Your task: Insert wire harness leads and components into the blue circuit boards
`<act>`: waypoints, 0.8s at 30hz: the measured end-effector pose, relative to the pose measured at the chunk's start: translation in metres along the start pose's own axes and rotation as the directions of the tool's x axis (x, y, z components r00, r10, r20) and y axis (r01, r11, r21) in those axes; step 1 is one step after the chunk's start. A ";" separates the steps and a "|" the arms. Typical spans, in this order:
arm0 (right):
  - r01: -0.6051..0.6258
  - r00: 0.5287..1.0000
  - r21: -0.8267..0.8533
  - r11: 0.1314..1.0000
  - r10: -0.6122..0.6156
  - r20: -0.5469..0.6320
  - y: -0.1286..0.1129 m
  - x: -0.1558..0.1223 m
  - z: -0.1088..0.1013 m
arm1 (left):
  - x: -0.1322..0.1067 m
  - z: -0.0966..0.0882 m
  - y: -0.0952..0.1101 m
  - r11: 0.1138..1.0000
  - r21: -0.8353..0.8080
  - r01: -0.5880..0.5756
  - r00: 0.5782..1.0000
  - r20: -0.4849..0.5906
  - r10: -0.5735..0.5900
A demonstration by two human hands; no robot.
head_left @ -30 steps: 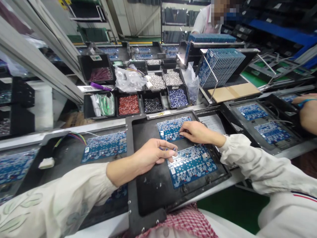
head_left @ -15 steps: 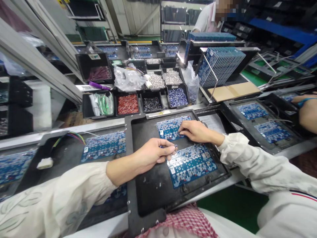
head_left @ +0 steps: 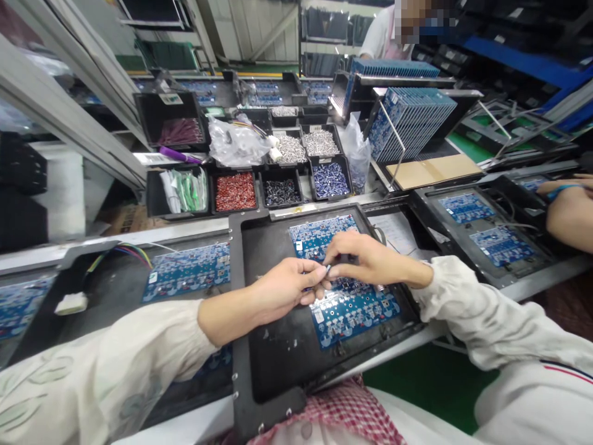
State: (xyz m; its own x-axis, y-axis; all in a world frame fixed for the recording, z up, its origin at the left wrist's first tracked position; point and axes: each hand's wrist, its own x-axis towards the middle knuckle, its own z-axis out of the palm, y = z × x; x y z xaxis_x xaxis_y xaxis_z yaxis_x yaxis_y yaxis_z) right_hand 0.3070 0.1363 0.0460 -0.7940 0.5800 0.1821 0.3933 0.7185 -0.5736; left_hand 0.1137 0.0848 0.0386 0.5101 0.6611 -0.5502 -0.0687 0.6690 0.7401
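Note:
My left hand [head_left: 283,288] is closed in a loose fist over a black carrier tray [head_left: 269,346], holding several small blue parts. My right hand [head_left: 365,258] pinches at the left hand's fingertips, taking one small part I can barely make out. Both hands hover between two blue circuit boards set in the tray: the far board [head_left: 315,233] and the near board [head_left: 356,312].
Bins of small parts stand behind the tray: red [head_left: 235,191], dark [head_left: 280,193], blue [head_left: 330,180] and silver [head_left: 319,143]. Another board [head_left: 189,272] lies on the tray at left. Stacked blue boards [head_left: 412,120] stand at right. Another person's arm [head_left: 567,213] rests at far right.
My right hand left the far board and came back to meet my left hand's fingertips. The left hand stayed nearly in place.

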 end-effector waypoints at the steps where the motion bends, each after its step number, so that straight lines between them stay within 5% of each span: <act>1: -0.023 1.000 -0.003 1.000 0.023 -0.007 0.002 -0.001 -0.001 | -0.001 0.002 0.000 1.000 -0.002 0.002 1.000 -0.003 -0.002; 5: -0.247 0.969 -0.264 0.932 0.239 -0.061 0.030 -0.010 -0.004 | -0.010 0.006 0.005 0.998 0.045 0.034 0.999 -0.019 -0.033; 8: -0.282 0.955 -0.370 0.885 0.298 -0.016 0.049 -0.017 -0.004 | -0.013 0.003 0.007 0.991 0.124 0.046 0.998 -0.040 -0.041; 20: -0.210 0.971 -0.448 0.869 0.238 0.007 0.046 -0.021 -0.002 | -0.011 -0.009 -0.003 0.992 0.118 0.040 0.997 -0.075 -0.031; 24: -0.186 0.980 -0.447 0.875 0.200 -0.016 0.026 -0.022 -0.006 | -0.011 -0.006 -0.005 0.996 0.087 0.011 0.999 -0.045 -0.007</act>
State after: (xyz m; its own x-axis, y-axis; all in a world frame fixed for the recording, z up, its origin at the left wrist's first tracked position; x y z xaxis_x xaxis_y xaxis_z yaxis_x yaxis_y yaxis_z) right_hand 0.3378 0.1444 0.0320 -0.6921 0.7178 0.0763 0.6987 0.6927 -0.1791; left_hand 0.1035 0.0762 0.0393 0.4715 0.6712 -0.5719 0.0117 0.6438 0.7651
